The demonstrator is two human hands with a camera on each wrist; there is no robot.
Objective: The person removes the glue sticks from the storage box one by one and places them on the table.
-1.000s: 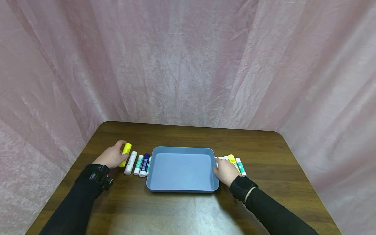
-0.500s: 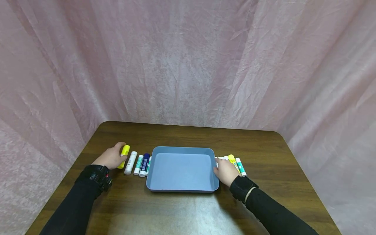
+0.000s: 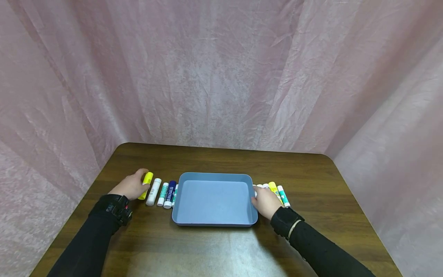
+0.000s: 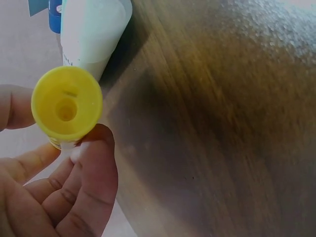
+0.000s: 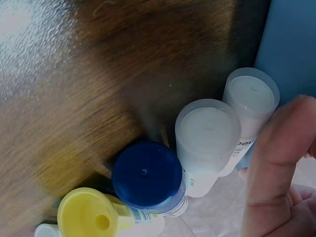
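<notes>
My left hand (image 3: 131, 186) pinches a yellow glue stick (image 3: 147, 178) between thumb and fingers at the left end of a row. Its hollow yellow end (image 4: 66, 103) faces the left wrist camera. Beside it lie a white glue stick (image 3: 154, 192), a green-and-white one (image 3: 163, 194), a navy one (image 3: 170, 194) and another green-and-white one against the blue tray (image 3: 214, 223). My right hand (image 3: 266, 202) rests at the tray's right edge, thumb and finger extended. It partly hides the right-hand row, where two white-ended glue sticks (image 5: 208, 136) lie nearest the tray.
Further along the right row are a navy-ended glue stick (image 5: 146, 175), a yellow one (image 3: 273, 187) and a green-and-white one (image 3: 283, 196). Everything is on a brown wooden table (image 3: 221, 254). A pink curtain (image 3: 221, 77) hangs behind the table.
My left hand has shifted the yellow glue stick slightly left and towards me. The right hand, the tray and the other glue sticks look unmoved.
</notes>
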